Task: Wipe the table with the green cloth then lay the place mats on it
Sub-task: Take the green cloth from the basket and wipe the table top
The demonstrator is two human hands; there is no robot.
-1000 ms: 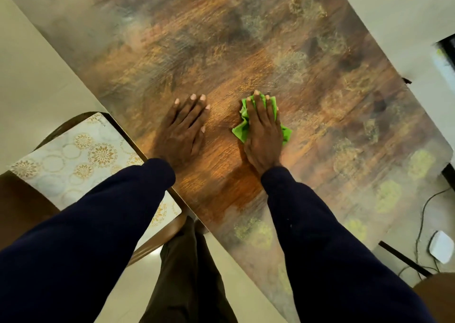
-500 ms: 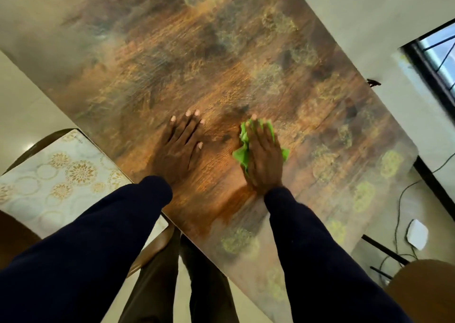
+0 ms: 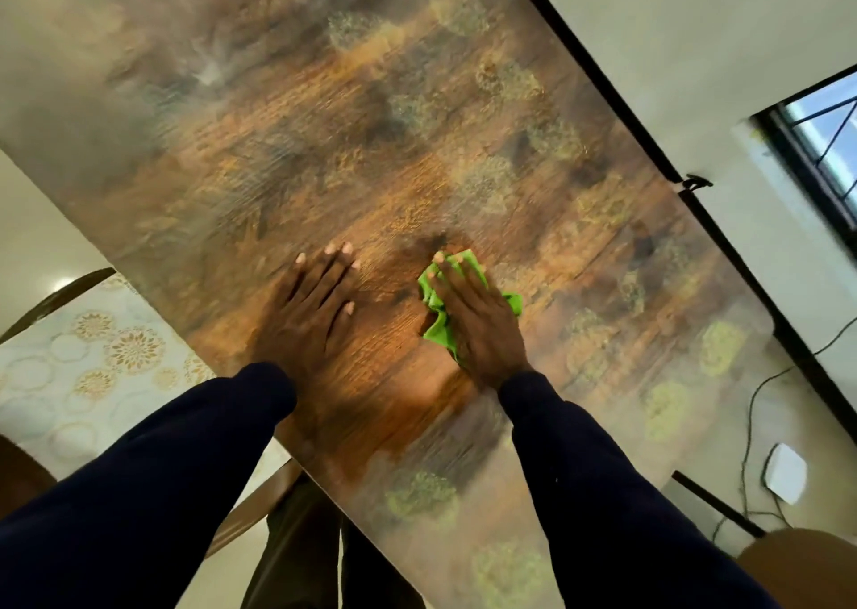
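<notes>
Leans over a glossy wood-grain desk [image 3: 417,154], both arms reaching forward in dark sleeves [image 3: 153,478]. Rests the left hand [image 3: 306,316] flat on the bare wood, fingers straight and close together, thumb out to the side, holding nothing. Presses the right hand [image 3: 480,325] down on the green cloth [image 3: 438,332], fingers laid straight across it rather than curled round it; cannot tell where the thumb lies. Pins the cloth crumpled against the desk top, toward the near edge and just to the right of the left hand, without touching that hand. Shows green folds poking out past the fingertips, along the inner side of the palm and at a corner on the outer side. Finds a pale place mat [image 3: 92,367] with gold flower rings off the desk, lying to the left on the seat of a wooden chair [image 3: 259,511] tucked beside the desk's near edge; cannot tell whether one mat or several. Takes in, to the right beyond the desk's dark rim, a light floor [image 3: 695,75], a barred window [image 3: 830,144], and lower down a small white box [image 3: 786,471] with thin cables [image 3: 746,423] trailing near it.
</notes>
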